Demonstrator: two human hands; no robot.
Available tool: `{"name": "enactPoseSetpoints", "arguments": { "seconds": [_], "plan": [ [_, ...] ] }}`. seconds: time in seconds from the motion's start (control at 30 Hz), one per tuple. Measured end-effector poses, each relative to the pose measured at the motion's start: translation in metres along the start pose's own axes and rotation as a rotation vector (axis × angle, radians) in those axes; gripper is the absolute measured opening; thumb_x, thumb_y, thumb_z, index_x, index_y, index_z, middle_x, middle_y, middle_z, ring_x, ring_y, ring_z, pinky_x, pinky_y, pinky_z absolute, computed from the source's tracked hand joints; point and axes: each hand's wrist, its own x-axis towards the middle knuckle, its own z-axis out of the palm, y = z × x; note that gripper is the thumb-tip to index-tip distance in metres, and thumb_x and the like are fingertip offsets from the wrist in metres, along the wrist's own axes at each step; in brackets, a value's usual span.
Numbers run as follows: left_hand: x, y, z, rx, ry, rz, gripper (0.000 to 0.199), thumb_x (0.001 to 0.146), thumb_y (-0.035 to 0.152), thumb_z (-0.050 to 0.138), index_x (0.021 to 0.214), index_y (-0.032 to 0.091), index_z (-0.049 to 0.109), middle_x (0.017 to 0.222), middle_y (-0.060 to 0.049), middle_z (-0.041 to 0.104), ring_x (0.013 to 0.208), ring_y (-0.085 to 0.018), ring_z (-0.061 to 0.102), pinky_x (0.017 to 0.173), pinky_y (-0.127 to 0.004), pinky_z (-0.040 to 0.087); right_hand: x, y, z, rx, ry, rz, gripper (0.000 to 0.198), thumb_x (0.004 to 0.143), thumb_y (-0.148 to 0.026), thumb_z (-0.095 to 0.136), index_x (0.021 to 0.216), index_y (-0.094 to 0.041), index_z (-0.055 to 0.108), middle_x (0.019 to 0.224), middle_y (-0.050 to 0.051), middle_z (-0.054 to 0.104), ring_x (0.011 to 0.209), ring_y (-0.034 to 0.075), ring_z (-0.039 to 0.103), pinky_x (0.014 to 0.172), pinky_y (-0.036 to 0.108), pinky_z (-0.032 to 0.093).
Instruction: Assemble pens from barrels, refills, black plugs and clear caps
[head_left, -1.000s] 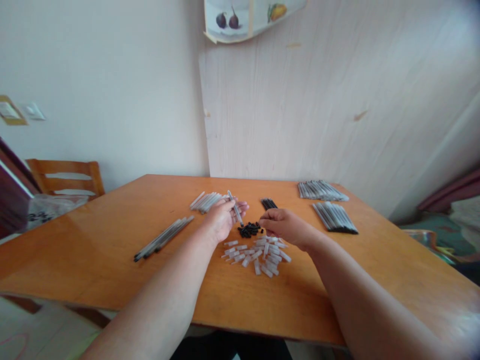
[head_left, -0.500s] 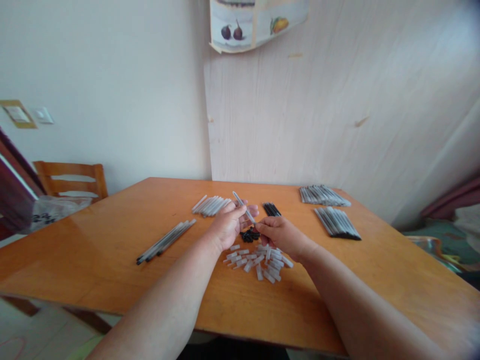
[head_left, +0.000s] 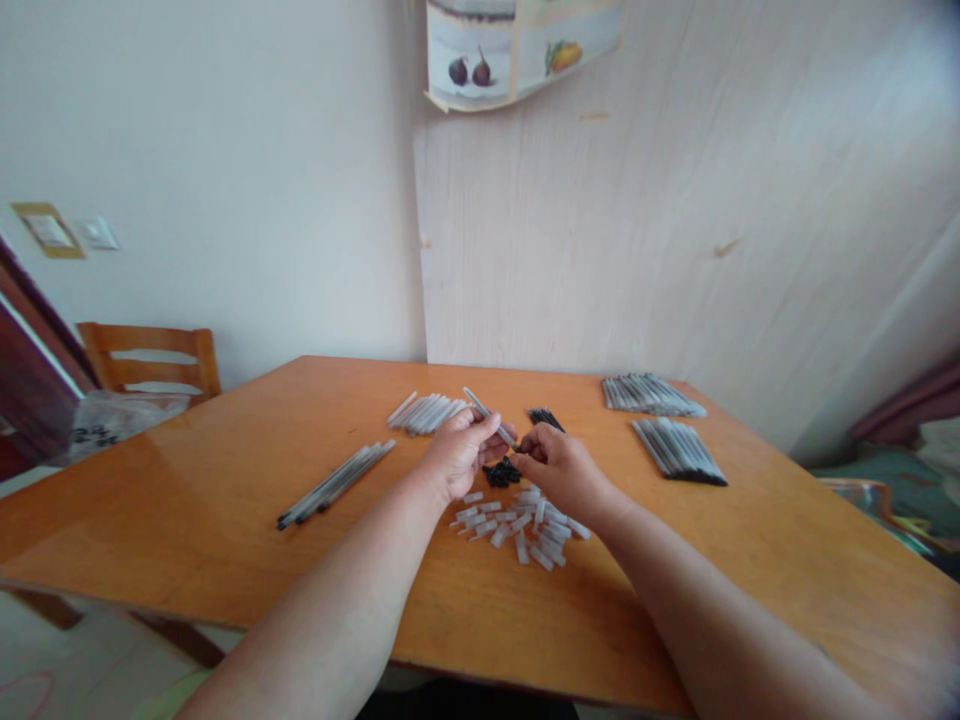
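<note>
My left hand (head_left: 466,450) is closed around a clear pen barrel (head_left: 484,408), which slants from upper left down to the right. At its lower right end, my right hand (head_left: 559,462) pinches what looks like a small black pen part, mostly hidden by the fingers. Below the hands lies a small heap of black pen parts (head_left: 501,473). Nearer to me, translucent pen caps (head_left: 517,520) are scattered. Behind my left hand is a pile of clear barrels (head_left: 427,413). A bundle of thin black pieces (head_left: 546,418) lies behind my right hand.
Several long grey pens with black ends (head_left: 336,487) lie at left on the wooden table (head_left: 360,600). At right are a row of pens with black ends (head_left: 679,450) and a packed bundle of pens (head_left: 652,393). A chair (head_left: 150,360) stands beyond the left edge.
My right hand has turned slightly at the barrel's end, its fingers more curled. The barrel stays in my left hand. The whole view has shifted a little.
</note>
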Motion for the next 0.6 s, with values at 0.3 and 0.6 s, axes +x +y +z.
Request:
{"name": "enactPoseSetpoints", "arguments": {
  "seconds": [0.3, 0.6],
  "plan": [
    [-0.0016, 0.0011, 0.0031, -0.032, 0.031, 0.007, 0.019, 0.079, 0.024, 0.070, 0.084, 0.016, 0.053, 0.080, -0.007, 0.070, 0.073, -0.015, 0.068, 0.072, -0.030, 0.053, 0.0008, 0.0026, 0.0015, 0.028, -0.073, -0.003, 0.024, 0.086, -0.039, 0.054, 0.074, -0.018, 0.058, 0.062, -0.001, 0.058, 0.057, 0.011, 0.049, 0.054, 0.023, 0.034],
    [-0.0030, 0.0013, 0.0052, -0.027, 0.047, 0.006, 0.019, 0.080, 0.024, 0.069, 0.084, 0.016, 0.052, 0.079, -0.007, 0.070, 0.072, -0.016, 0.068, 0.070, -0.029, 0.053, 0.0011, 0.0016, 0.0001, 0.054, -0.093, 0.045, 0.027, 0.086, -0.041, 0.051, 0.074, -0.017, 0.058, 0.063, 0.000, 0.058, 0.057, 0.011, 0.048, 0.054, 0.024, 0.033]
  ]
}}
